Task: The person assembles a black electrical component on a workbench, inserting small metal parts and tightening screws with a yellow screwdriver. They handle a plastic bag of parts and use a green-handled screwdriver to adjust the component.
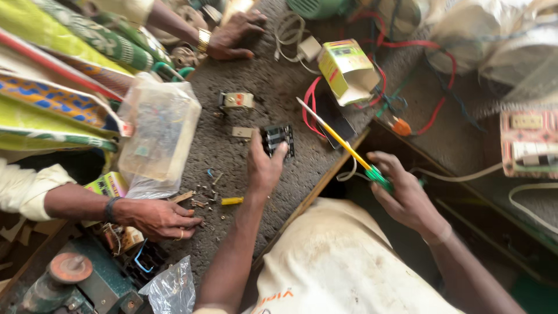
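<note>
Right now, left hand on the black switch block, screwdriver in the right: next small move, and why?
Probably bring the screwdriver tip down onto the black switch block. The left hand already pins the block on the bench, while the right hand holds the tool by its green handle with the tip raised, up and to the right of the block. Another person's hand lies among the loose small parts nearby, so keep the swing short.

A cramped electrical repair workshop: worn bench [279, 87], tangled red wires [433, 55] at two o'clock, loose screws [203, 195] near centre
</note>
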